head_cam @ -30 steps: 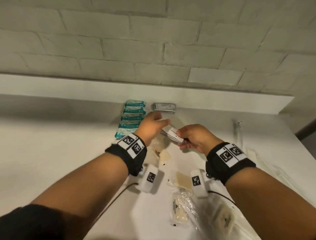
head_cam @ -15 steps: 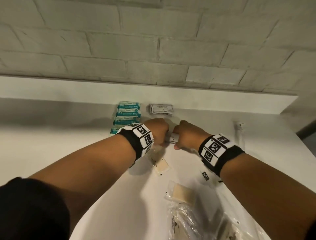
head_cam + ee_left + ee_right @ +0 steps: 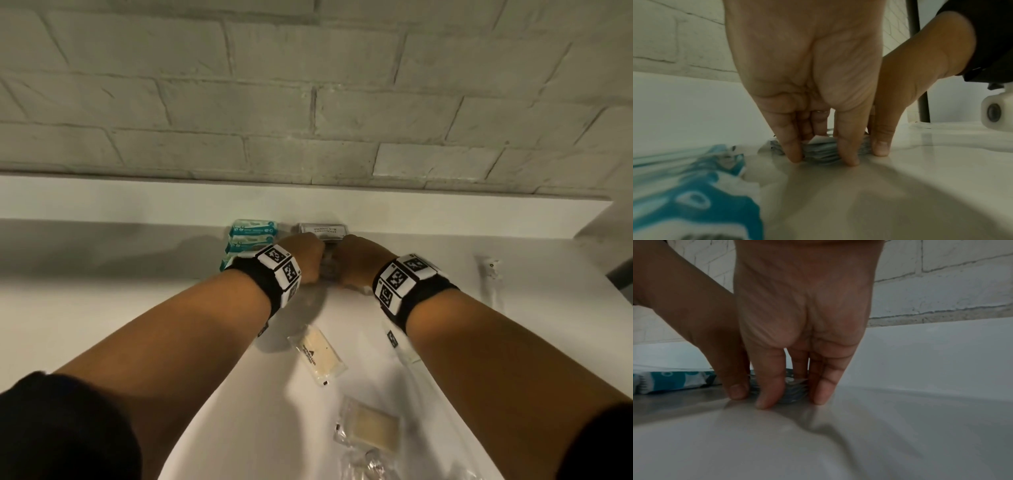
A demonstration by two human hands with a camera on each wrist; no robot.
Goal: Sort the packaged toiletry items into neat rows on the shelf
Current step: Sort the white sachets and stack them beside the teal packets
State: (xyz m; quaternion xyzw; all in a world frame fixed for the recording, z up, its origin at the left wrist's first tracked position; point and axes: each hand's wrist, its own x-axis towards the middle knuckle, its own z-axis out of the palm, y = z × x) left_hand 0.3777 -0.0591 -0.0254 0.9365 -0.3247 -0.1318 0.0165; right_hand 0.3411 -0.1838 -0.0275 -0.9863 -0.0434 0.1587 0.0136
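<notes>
Past the clear-wrapped cream soap bars (image 3: 317, 353) lying loose on the white shelf (image 3: 102, 308), our left hand (image 3: 305, 255) and right hand (image 3: 359, 260) pinch a small stack of thin grey sachets (image 3: 824, 150) by its ends, light, floppy, probably slippery, beside the teal-and-white packets (image 3: 251, 233).

I see my right hand (image 3: 805, 318) pointing down, fingertips (image 3: 764, 402) on the white shelf (image 3: 900, 426), curled around a small stack of grey sachets (image 3: 795, 393). My left hand (image 3: 701, 321) presses the stack's other side. Teal packets (image 3: 672, 381) lie beyond the left hand.
</notes>
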